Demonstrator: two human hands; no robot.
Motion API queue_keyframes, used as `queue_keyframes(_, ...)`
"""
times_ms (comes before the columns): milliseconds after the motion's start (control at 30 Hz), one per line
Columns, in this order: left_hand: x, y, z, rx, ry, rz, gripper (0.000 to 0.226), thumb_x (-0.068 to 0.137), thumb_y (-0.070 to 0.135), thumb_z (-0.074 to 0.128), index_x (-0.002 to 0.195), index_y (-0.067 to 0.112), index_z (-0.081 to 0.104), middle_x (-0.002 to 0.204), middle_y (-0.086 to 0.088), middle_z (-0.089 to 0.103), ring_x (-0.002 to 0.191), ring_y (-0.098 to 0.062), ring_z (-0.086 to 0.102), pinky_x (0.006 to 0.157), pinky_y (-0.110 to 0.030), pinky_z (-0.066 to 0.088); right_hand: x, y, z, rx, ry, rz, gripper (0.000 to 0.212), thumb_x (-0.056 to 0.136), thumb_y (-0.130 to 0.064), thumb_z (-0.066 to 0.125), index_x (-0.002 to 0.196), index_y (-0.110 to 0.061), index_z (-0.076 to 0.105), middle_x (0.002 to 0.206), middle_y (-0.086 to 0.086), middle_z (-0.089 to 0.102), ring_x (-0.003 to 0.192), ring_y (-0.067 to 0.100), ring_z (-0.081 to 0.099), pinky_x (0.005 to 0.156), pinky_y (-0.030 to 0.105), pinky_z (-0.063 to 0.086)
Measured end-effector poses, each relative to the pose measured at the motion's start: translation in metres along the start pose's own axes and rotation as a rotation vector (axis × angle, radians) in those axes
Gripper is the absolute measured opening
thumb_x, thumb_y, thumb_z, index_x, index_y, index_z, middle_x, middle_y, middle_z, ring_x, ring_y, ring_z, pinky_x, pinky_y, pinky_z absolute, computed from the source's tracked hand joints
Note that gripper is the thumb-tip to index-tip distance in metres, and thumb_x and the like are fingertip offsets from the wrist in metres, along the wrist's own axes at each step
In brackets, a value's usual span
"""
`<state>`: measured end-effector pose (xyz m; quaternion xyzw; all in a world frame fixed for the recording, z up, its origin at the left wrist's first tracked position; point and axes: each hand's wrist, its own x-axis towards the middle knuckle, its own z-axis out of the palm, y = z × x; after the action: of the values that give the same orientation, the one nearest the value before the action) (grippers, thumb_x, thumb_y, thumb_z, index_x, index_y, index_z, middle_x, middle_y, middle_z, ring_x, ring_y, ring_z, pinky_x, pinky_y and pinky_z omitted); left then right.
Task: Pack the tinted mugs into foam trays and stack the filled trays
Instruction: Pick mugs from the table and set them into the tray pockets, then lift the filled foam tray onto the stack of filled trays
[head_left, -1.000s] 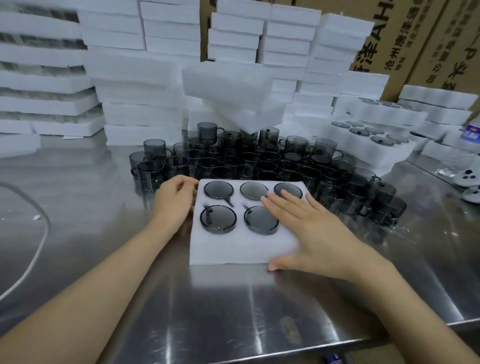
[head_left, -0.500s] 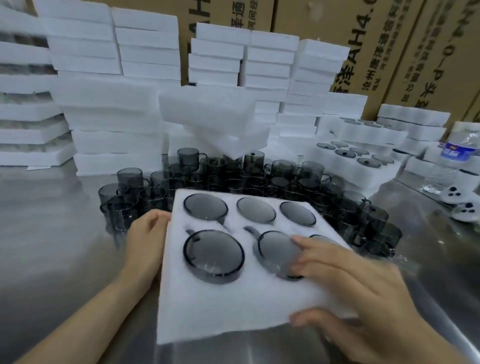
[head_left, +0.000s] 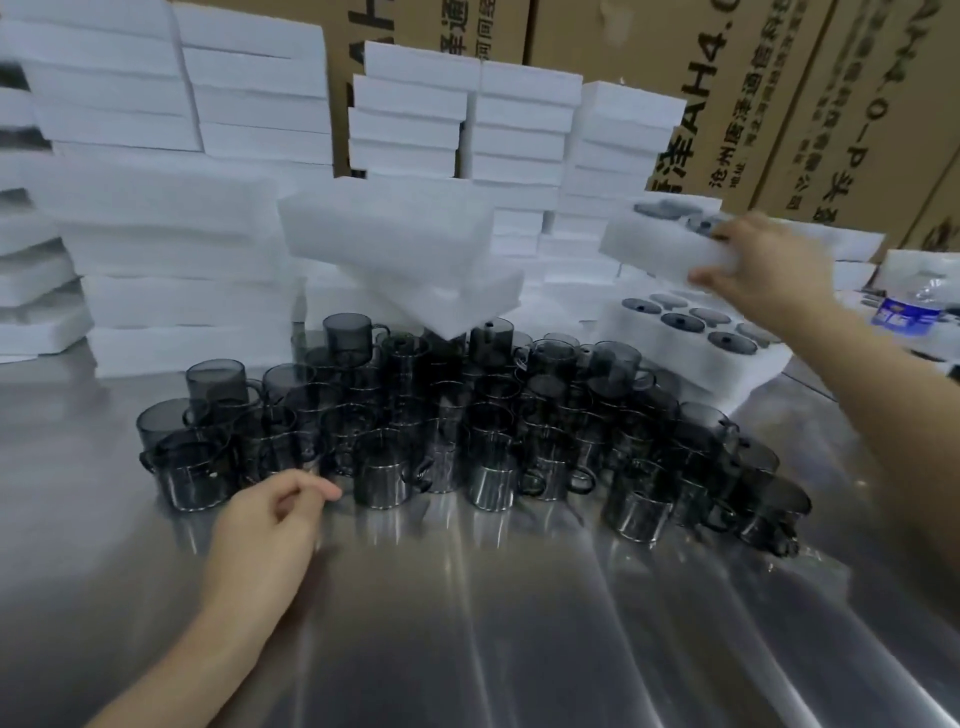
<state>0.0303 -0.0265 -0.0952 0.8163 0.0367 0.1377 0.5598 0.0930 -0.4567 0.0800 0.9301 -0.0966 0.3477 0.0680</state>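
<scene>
fingers of your left hand are loosely curled and hold nothing. the thumb and the first finger come close together, with nothing between them. this hand is low over the steel table; it is not clear if it touches the metal.

just beyond these fingertips stand the loose tinted mugs. they are upright and packed against each other, some sit on top of others, and the handles point to different sides. one front mug is just left of your fingertips and another front mug is just right of them. neither is touched.

farther away and to the right, your right hand grips a filled foam tray at its near end. the thumb is at the lower edge and the other fingers lie over the top. the tray is in the air, and dark mug rims show in its pockets. below these fingers, a second filled tray lies on a pile of foam, apart from the held one. just right of your wrist lies a water bottle.

behind the mugs, two tilted foam blocks lean down toward them. farther back are stacks of foam trays, then cardboard boxes.
</scene>
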Motion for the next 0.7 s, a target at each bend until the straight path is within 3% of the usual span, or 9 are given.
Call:
queue_keyframes(100, 0.000, 0.000, 0.000, 0.007, -0.010, 0.011, 0.041, 0.092, 0.012, 0.052, 0.069, 0.042, 0.069, 0.065, 0.001, 0.068, 0.069, -0.039, 0.062, 0.058, -0.029, 0.035, -0.001, 0.003, 0.045, -0.116, -0.212, 0.031, 0.045, 0.093, -0.034, 0.058, 0.132, -0.012, 0.053, 0.121, 0.020, 0.059, 0.107, 0.037, 0.056, 0.073, 0.040, 0.050)
queue_keyframes(200, 0.000, 0.001, -0.001, 0.014, -0.026, 0.024, 0.043, 0.091, 0.010, 0.052, 0.070, 0.045, 0.068, 0.060, 0.002, 0.065, 0.056, -0.030, 0.053, 0.057, -0.029, 0.033, -0.008, 0.005, 0.067, -0.120, -0.127, 0.040, 0.042, 0.093, -0.030, 0.055, 0.133, -0.014, 0.052, 0.123, 0.018, 0.058, 0.111, 0.037, 0.053, 0.067, 0.037, 0.041)
queue_keyframes(333, 0.000, 0.001, -0.001, 0.044, -0.043, 0.009, 0.040, 0.089, 0.014, 0.053, 0.072, 0.047, 0.067, 0.056, 0.009, 0.062, 0.059, -0.025, 0.055, 0.060, -0.029, 0.035, 0.002, 0.012, 0.061, -0.134, -0.164, 0.043, 0.039, 0.094, -0.033, 0.055, 0.129, -0.016, 0.055, 0.123, 0.014, 0.059, 0.111, 0.036, 0.053, 0.067, 0.038, 0.041)
queue_keyframes(467, -0.001, 0.000, -0.002, 0.045, -0.056, -0.008, 0.037, 0.088, 0.015, 0.052, 0.076, 0.048, 0.066, 0.043, 0.013, 0.051, 0.047, -0.015, 0.044, 0.057, -0.029, 0.032, -0.008, 0.011, 0.064, -0.079, 0.018, 0.050, 0.019, 0.092, -0.019, 0.058, 0.100, -0.003, 0.062, 0.098, 0.023, 0.063, 0.112, 0.037, 0.047, 0.063, 0.042, 0.043)
queue_keyframes(533, -0.001, 0.000, -0.002, 0.046, -0.062, -0.012, 0.035, 0.088, 0.017, 0.052, 0.078, 0.048, 0.066, 0.045, 0.014, 0.052, 0.041, -0.008, 0.041, 0.055, -0.028, 0.032, -0.011, 0.005, 0.065, -0.117, 0.006, 0.097, 0.019, 0.092, -0.015, 0.058, 0.101, 0.001, 0.063, 0.096, 0.027, 0.062, 0.110, 0.039, 0.048, 0.071, 0.043, 0.040)
queue_keyframes(633, 0.000, 0.002, 0.000, 0.070, -0.074, -0.031, 0.033, 0.087, 0.020, 0.052, 0.077, 0.049, 0.066, 0.049, 0.017, 0.058, 0.040, -0.005, 0.045, 0.054, -0.028, 0.033, 0.008, -0.026, 0.051, -0.240, -0.099, 0.214, 0.017, 0.087, -0.009, 0.053, 0.086, 0.001, 0.067, 0.078, 0.020, 0.059, 0.083, 0.032, 0.050, 0.095, 0.043, 0.035)
queue_keyframes(700, 0.000, 0.003, 0.001, 0.091, -0.078, -0.028, 0.033, 0.087, 0.021, 0.052, 0.078, 0.049, 0.066, 0.051, 0.018, 0.059, 0.042, -0.003, 0.047, 0.055, -0.028, 0.034, 0.024, -0.068, 0.037, -0.108, 0.032, 0.088, 0.020, 0.085, -0.007, 0.051, 0.090, -0.002, 0.071, 0.087, 0.020, 0.064, 0.088, 0.035, 0.054, 0.100, 0.044, 0.035)
